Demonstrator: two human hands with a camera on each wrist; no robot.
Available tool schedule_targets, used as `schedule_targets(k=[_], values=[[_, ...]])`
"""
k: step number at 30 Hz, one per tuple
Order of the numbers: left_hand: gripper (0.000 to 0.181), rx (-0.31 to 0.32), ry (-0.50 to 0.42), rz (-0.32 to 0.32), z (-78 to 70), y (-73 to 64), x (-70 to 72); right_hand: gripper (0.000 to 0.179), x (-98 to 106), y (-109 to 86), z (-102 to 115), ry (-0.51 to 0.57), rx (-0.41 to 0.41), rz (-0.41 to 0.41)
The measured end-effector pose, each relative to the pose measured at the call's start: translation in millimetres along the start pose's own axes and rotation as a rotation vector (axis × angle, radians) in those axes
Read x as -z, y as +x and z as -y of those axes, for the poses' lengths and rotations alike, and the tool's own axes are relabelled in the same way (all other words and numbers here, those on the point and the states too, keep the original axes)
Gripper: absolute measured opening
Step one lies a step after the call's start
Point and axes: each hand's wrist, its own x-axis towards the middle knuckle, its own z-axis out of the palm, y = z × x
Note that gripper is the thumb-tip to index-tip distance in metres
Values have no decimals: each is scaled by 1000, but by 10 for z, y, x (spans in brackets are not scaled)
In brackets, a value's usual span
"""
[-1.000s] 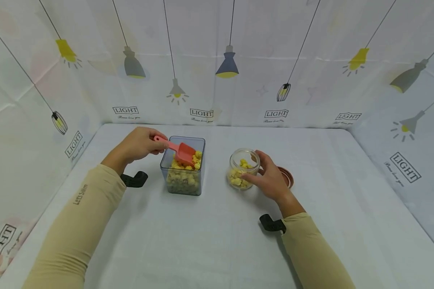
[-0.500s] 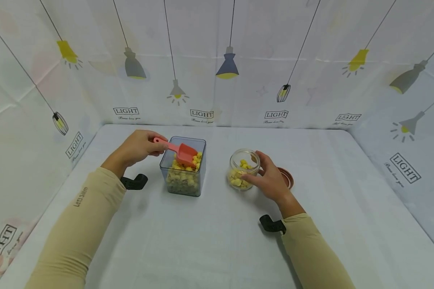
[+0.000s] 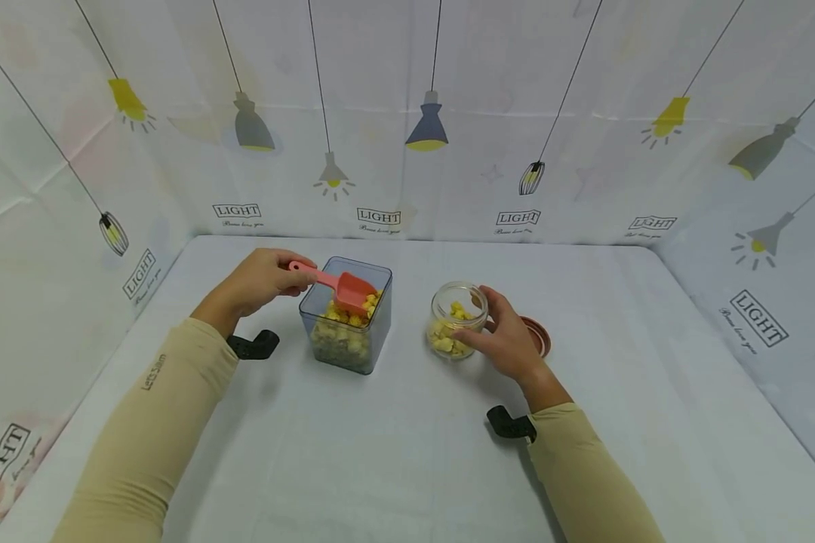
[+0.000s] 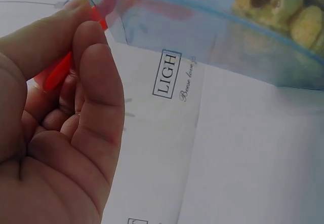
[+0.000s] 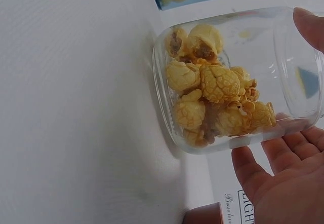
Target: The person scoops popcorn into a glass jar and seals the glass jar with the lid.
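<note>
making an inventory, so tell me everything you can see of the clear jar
The jar looks like clear glass, with rounded sides and a wide, round, uncovered mouth. It is partly filled with yellow popcorn. It looks roughly upright on the white tabletop, right of the bluish container, and the right hand grips it near the mouth.

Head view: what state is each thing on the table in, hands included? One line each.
Left hand: pinching the pink scoop by its handle.
Right hand: gripping the glass jar.
Pink scoop: blade inside the clear bin; load unclear.
Clear bin: open, partly filled with popcorn.
Glass jar: open, partly filled with popcorn.
Brown lid: off the jar, partly hidden.
</note>
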Motion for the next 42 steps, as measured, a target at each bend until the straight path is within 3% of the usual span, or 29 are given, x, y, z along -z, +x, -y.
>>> schedule_targets(k=[8, 18, 26, 42], values=[[39, 20, -117, -3, 53, 18, -13, 95, 0, -4, -13, -1, 7, -3], [39, 3, -124, -1, 44, 33, -48, 95, 0, -3, -6, -4, 9, -2], [40, 4, -213, -16, 93, -9, -13, 95, -5, -5, 0, -4, 4, -2], [41, 8, -301, -11, 174, -61, 16, 95, 0, 6, -13, -8, 6, 3]])
